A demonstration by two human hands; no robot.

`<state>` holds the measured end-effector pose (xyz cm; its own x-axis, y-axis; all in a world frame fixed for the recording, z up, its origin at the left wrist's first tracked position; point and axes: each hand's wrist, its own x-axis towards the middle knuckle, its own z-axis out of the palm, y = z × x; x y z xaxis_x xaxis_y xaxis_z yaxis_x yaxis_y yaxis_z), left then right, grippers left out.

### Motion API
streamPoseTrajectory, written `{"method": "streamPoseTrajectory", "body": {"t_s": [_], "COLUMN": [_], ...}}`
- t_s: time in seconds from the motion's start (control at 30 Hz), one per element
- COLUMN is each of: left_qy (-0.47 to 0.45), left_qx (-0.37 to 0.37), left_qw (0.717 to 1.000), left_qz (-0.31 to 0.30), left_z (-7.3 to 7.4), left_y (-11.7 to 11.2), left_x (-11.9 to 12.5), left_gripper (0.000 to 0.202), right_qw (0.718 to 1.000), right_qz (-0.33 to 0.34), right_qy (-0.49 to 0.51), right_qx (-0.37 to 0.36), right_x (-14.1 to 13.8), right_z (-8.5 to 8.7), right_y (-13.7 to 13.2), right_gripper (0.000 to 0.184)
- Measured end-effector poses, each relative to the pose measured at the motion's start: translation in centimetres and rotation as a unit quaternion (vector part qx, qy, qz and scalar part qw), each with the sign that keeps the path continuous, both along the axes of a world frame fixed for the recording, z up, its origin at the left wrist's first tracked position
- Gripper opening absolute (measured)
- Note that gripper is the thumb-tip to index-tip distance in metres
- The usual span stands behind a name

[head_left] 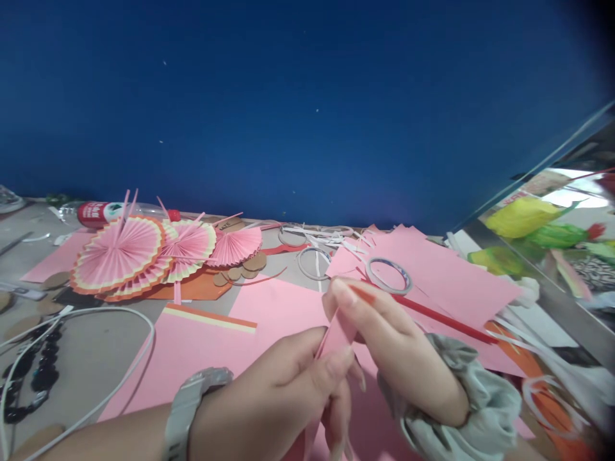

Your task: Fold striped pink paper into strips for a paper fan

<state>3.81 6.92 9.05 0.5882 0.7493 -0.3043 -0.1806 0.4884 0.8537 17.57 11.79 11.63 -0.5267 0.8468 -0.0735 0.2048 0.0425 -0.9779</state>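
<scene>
My left hand (pixel 283 397) and my right hand (pixel 389 352) meet low in the middle, both pinched on a folded strip of pink paper (pixel 336 336) that stands between the fingers. A grey watch (pixel 189 403) sits on my left wrist and a grey scrunchie (pixel 466 397) on my right wrist. Beneath the hands lies a large pink paper sheet (pixel 202 352) with a striped edge.
Pleated pink paper fans (pixel 144 253) lie at the back left beside a plastic bottle (pixel 103 212). Thin tape rings (pixel 388 275) and paper scraps rest on more pink sheets (pixel 446 275). A white cable (pixel 115 358) and black beads (pixel 33 378) lie at left. A blue wall stands behind.
</scene>
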Motion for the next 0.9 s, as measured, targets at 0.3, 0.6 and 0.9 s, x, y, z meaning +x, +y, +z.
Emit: {"method": "streamPoseTrajectory", "body": {"t_s": [0.3,0.6,0.9], "left_qy": [-0.008,0.013,-0.026], "left_qx": [-0.019,0.029,-0.033], "left_qw": [0.999,0.999,0.998], "left_qz": [0.05,-0.042,0.04], "left_z": [-0.9,-0.7,-1.3], "left_y": [-0.7,0.1,-0.4], "left_x": [0.4,-0.1,0.7], "left_gripper": [0.034,0.037,0.052], "right_qw": [0.998,0.997,0.997], "right_qz": [-0.021,-0.006,-0.04], "right_qy": [-0.048,-0.044,-0.065], "right_qx": [0.042,-0.063,0.011], "right_x": [-0.2,-0.2,-0.1], "right_z": [0.0,0.3,-0.3], "right_y": [-0.2,-0.2,-0.3], "right_gripper": [0.038,0.04,0.036]}}
